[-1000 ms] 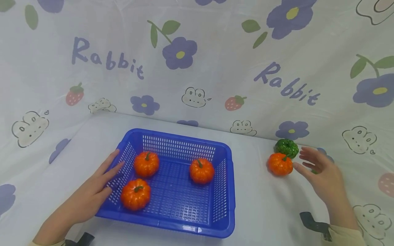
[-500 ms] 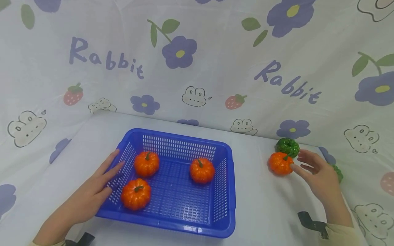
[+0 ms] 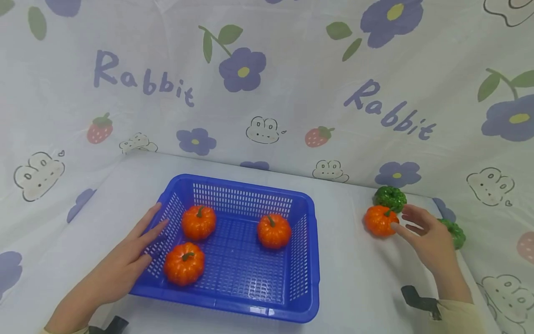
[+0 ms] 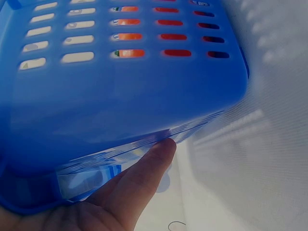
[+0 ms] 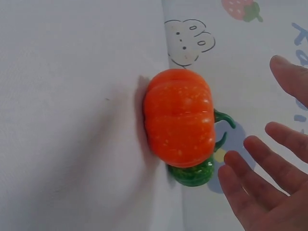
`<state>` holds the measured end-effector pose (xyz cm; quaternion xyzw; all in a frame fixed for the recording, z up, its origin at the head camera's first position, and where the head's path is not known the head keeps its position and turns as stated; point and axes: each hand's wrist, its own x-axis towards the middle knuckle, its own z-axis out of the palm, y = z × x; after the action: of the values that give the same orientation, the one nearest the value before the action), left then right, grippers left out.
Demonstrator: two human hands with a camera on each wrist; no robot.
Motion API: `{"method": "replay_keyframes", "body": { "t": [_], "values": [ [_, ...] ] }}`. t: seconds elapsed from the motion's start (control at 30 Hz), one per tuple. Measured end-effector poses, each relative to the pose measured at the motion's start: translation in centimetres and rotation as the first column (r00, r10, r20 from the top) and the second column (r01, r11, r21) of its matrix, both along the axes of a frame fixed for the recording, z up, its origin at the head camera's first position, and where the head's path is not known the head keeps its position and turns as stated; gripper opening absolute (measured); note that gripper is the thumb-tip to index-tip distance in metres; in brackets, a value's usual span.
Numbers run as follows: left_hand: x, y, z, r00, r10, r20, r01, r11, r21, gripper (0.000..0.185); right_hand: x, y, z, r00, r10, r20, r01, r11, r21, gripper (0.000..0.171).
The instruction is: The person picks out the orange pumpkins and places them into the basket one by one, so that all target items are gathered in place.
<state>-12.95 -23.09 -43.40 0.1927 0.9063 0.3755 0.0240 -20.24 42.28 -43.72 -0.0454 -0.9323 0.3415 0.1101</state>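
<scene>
The surface [image 3: 359, 278], draped in a pale cloth printed with flowers and rabbits, carries everything; the same cloth rises behind as a backdrop.

The blue basket [image 3: 306, 260] sits left of centre, its slotted walls upright. The left hand [image 3: 125, 264] lies flat against the basket's left wall, fingers [image 4: 144, 173] straight and pressed to the plastic under the rim — holding nothing, and by my judgement placed there to steady the basket against sliding.

Contents of the basket: three orange pumpkins. One stands at the back left [image 3: 198, 222], one at the front left [image 3: 184, 263], one toward the right [image 3: 273, 231]. All are stem-up, and none touches another.

Outside the basket, at the right, stands a fourth orange pumpkin [image 3: 378, 221] on the surface near the backdrop. A green pumpkin [image 3: 390, 197] sits just behind it, touching or very nearly so. A second green pumpkin [image 3: 455, 233] lies farther right, partly hidden by the hand.

The right hand [image 3: 429, 239] hovers just beside the fourth orange pumpkin, fingers [image 5: 257, 166] spread and relaxed, gripping nothing. The wrist view shows a clear gap between fingertips and pumpkin — an approach posture, in my judgement, with no contact made.
</scene>
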Motion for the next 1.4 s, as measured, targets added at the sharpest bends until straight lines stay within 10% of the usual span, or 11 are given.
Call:
{"method": "replay_keyframes", "body": {
  "t": [1.4],
  "values": [
    [0.2,0.0,-0.2,1.000,0.001,-0.021,-0.001,1.000,-0.001,0.068,-1.6,1.6,-4.0,0.984,-0.029,0.173,0.040,0.997,-0.061,0.079]
  ]
}}
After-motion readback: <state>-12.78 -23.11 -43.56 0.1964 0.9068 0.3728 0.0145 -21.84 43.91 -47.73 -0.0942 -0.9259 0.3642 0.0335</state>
